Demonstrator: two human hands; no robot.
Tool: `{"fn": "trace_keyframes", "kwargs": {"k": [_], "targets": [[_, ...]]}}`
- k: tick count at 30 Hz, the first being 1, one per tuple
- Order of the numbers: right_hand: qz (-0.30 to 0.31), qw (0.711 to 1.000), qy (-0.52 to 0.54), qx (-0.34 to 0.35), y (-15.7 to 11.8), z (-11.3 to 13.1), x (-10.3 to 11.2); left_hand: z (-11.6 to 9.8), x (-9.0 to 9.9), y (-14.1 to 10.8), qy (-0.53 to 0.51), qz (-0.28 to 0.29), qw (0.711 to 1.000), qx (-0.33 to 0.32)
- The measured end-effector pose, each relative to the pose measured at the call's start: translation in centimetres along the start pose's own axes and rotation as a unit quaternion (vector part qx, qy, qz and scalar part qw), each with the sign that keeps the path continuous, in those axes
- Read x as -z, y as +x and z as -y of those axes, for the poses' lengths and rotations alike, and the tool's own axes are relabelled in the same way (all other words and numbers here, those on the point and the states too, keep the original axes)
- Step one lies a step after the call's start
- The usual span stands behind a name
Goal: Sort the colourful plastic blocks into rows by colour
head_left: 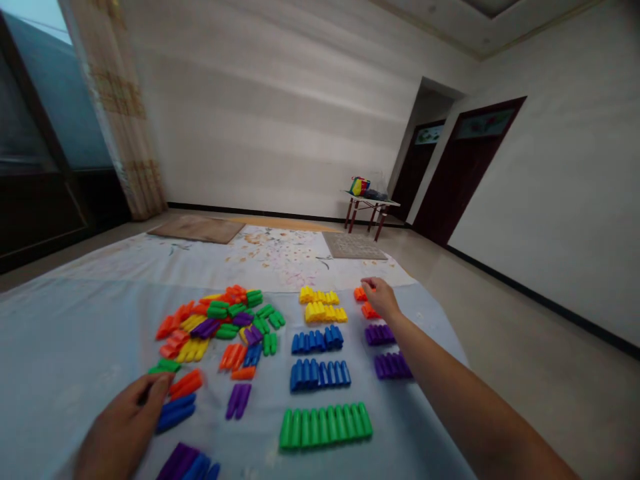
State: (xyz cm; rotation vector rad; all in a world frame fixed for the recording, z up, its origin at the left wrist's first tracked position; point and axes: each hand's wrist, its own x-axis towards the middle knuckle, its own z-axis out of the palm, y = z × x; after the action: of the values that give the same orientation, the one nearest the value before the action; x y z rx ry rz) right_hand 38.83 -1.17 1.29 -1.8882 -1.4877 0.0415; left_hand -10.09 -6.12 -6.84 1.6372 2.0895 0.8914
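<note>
My left hand (125, 423) is at the lower left, its thumb and forefinger closed together. The fingertips are close to an orange tube-shaped plastic piece (187, 383), a green piece (165, 366) and blue pieces (176, 412); whether they grip anything is hidden. My right hand (381, 297) reaches to the far right with curled fingers, over orange pieces (370, 310) that it partly covers. What lies inside those fingers cannot be made out. Beside it are rows of yellow pieces (325, 313), blue pieces (320, 375), purple pieces (391, 366) and green pieces (325, 427).
A mixed pile (220, 323) of coloured pieces lies left of the rows. More purple and blue pieces (185, 463) are at the near edge. A pale cloth (100, 320) covers the surface. Farther off are a brown mat (200, 229), a grey mat (354, 245) and a small table (373, 199).
</note>
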Motion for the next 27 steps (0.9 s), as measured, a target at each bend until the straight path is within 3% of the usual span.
{"fn": "trace_keyframes", "kwargs": {"k": [5,10,14,21,24,27], "targets": [[0.101,0.978,0.092,0.156,-5.1,7.4,-2.1,-3.3,1.4,-1.9,-0.011,0.003,1.0,-0.013],[0.204,0.939,0.112,0.252,-10.5,14.2,-4.7,-3.6,1.6,-2.6,-0.02,0.006,1.0,-0.015],[0.258,0.915,0.096,0.293,-12.9,18.1,-7.1,-3.4,1.5,-2.6,-0.03,0.011,0.999,-0.026],[0.309,0.871,0.007,0.382,-12.5,20.4,-11.5,-3.6,1.6,-2.7,-0.03,0.007,0.999,-0.022],[0.34,0.862,-0.045,0.374,-11.7,20.6,-12.0,-3.7,1.6,-2.7,-0.027,0.009,0.999,-0.017],[0.354,0.872,-0.066,0.332,-11.5,21.0,-11.6,-3.5,1.6,-2.5,-0.029,0.008,0.999,-0.02]]}}
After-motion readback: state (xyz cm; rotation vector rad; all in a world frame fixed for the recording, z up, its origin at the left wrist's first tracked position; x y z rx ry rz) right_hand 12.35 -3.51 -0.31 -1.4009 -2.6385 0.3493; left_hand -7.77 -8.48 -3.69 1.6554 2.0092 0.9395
